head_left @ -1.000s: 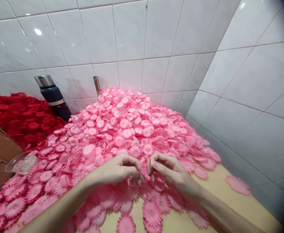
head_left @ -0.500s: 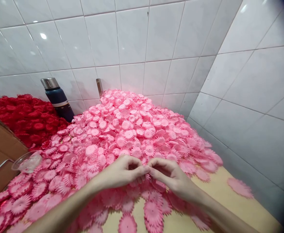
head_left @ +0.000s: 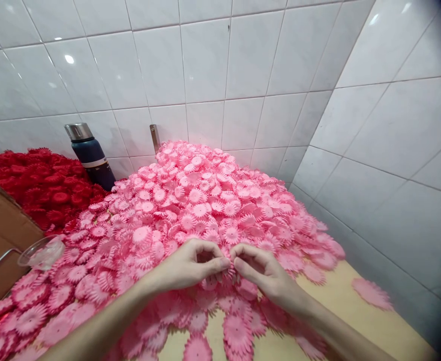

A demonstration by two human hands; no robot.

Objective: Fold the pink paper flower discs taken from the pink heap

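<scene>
- Parting slightly at the thumbs, the left hand and right hand now show a thin gap between their tips; 0.5 s ago the thumbs met, and 1.0 s ago the hands stood wider apart.
- With the wrists hardly shifted, that small change looks to me like fine fingertip work shared by 2 hands, rather than a reach into the heap.
- Each thumb bends toward its curled index finger, as in a pinch. Pink shows between and behind the tips, but I cannot tell whether anything is grasped or only lies beyond.
- Pink discs lie heaped under and beyond both hands, peaking against the tiled wall. Some spread nearer on the pale tabletop; 1 lone disc sits apart at the right.
- They look thin, round and flower-like, with toothed edges; several show a small dark dot at the centre.
- Off to the left are a red pile, a dark blue bottle and a clear dish beside brown cardboard.
</scene>
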